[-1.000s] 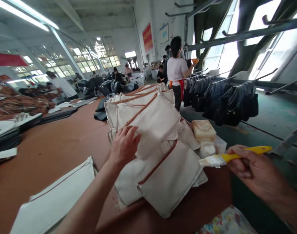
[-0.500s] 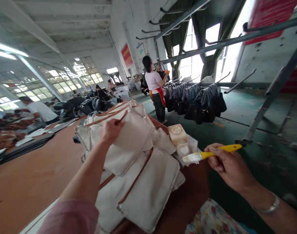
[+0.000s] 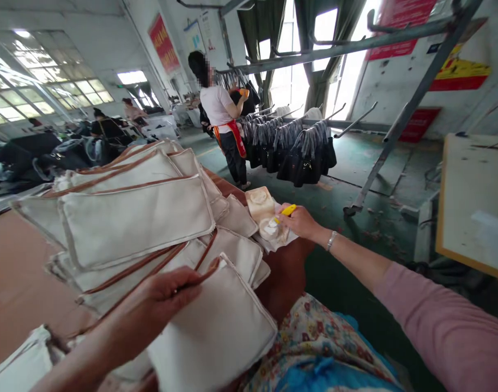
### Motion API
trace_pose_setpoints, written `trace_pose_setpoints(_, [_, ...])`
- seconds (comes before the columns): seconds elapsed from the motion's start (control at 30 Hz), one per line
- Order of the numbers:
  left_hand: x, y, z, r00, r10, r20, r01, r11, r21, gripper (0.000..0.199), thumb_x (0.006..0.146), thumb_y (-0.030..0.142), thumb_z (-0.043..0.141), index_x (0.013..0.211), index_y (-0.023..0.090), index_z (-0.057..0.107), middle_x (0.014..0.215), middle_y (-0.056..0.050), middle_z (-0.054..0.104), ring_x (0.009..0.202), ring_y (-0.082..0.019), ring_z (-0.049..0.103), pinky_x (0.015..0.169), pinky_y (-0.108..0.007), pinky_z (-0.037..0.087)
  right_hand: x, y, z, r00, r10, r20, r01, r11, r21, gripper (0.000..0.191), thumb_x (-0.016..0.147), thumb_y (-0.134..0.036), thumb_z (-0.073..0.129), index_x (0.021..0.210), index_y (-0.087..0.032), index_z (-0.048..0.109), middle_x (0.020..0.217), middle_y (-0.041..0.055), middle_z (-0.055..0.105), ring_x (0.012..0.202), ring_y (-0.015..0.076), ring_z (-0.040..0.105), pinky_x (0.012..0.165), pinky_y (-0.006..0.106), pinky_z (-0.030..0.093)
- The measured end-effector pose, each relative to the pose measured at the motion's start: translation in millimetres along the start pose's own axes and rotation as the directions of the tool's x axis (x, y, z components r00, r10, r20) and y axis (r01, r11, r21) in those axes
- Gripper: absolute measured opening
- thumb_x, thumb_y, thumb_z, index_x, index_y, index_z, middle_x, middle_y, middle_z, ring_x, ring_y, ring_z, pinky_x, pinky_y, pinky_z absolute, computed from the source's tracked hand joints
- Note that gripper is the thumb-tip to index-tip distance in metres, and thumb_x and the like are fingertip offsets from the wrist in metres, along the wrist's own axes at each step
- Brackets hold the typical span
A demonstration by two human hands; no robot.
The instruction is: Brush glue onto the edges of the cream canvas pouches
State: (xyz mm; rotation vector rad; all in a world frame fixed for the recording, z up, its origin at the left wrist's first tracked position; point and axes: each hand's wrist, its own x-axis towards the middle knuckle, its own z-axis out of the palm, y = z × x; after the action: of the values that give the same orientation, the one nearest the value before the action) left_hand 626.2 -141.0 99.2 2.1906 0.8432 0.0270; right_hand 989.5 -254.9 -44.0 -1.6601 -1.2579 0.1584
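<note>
My left hand [image 3: 171, 291] pinches the brown-trimmed top edge of a cream fabric pouch [image 3: 216, 332], which hangs in front of me near my lap. My right hand [image 3: 298, 220] grips a brush with a yellow handle [image 3: 289, 210]. Its bristle end dips into the mouth of a cut plastic container [image 3: 260, 202] holding white paste [image 3: 270, 227]. Behind my left hand lies a heap of similar cream pouches [image 3: 134, 218] with brown edging. The brush tip is partly hidden by the container and paste.
The pouches rest on a brown-covered table [image 3: 20, 261]. Beyond it a person [image 3: 220, 109] stands beside a metal rack hung with black bags [image 3: 304, 166]. At right is a pale table [image 3: 473, 201]. A floral apron [image 3: 314, 337] covers my lap.
My left hand has drawn one pouch off the heap toward me. My right hand has carried the brush away from me into the paste container. The view has swung right.
</note>
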Motion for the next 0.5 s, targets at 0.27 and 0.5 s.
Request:
trace_pose_setpoints(0.27, [3.9,-17.2,61.6,0.989,-0.001,-0.151,-0.001,1.000,-0.016,0.038,0.094,0.053,0.049,0.104,0.021,0.068,0.087,0.001,0.070,0.082,-0.018,0.063,0.071,-0.022,0.047,-5.1,16.6,12.3,0.987,-0.134,0.085,0.142,0.985,-0.094,0.016,0.092,-0.030,0.058,0.093,-0.021,0.071,0.086,0.0046,0.072,0.076,0.0215,0.066,0.075,0.032,0.048])
trace_pose_setpoints(0.5, [17.9,-15.9,78.1,0.970,0.072,-0.234,-0.107,0.984,-0.141,0.042,0.093,0.048,0.055,0.123,0.022,0.070,0.101,0.001,0.074,0.096,-0.020,0.066,0.080,-0.022,0.050,-46.1,4.2,-10.4,0.894,-0.362,0.262,0.385,0.922,-0.040,0.016,0.094,-0.029,0.058,0.094,-0.020,0.071,0.091,0.0104,0.073,0.084,0.0245,0.068,0.079,0.036,0.051])
